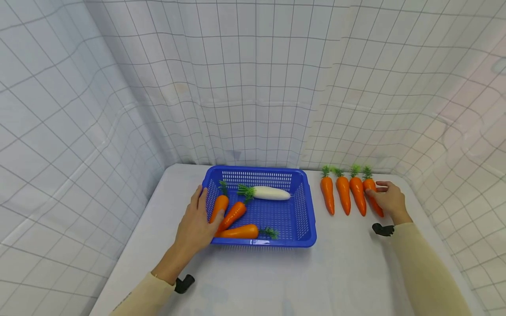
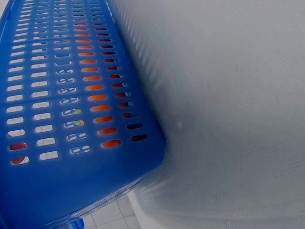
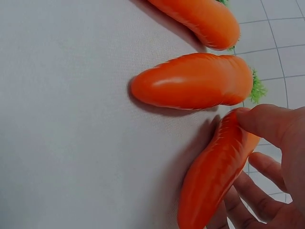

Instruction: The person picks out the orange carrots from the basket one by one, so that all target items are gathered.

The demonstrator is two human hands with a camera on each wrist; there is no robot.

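Note:
My left hand (image 1: pixel 196 226) rests at the left side of a blue basket (image 1: pixel 309 210), fingers fairly straight along the rim and thumb reaching over the inside. Partly behind that hand lie three orange carrots (image 1: pixel 236 213) with green tops, and a white radish (image 1: pixel 271 193) lies near the back wall. At the far right, my right hand (image 1: pixel 389 199) pinches the rightmost carrot (image 3: pixel 214 167) of a row, thumb on its upper end and fingers on the far side. That carrot lies slanted, close over the table. In the left wrist view, the basket's slotted wall (image 2: pixel 62 176) hides its contents except orange glimpses.
Several carrots (image 1: pixel 343 195) lie side by side right of the basket, tops toward the back. A white cloth covers the table (image 1: pixel 336 272). Grid-patterned curtains (image 1: pixel 257 87) enclose the back and sides. Black wrist-strap pieces (image 1: pixel 382 229) hang beside the sleeves.

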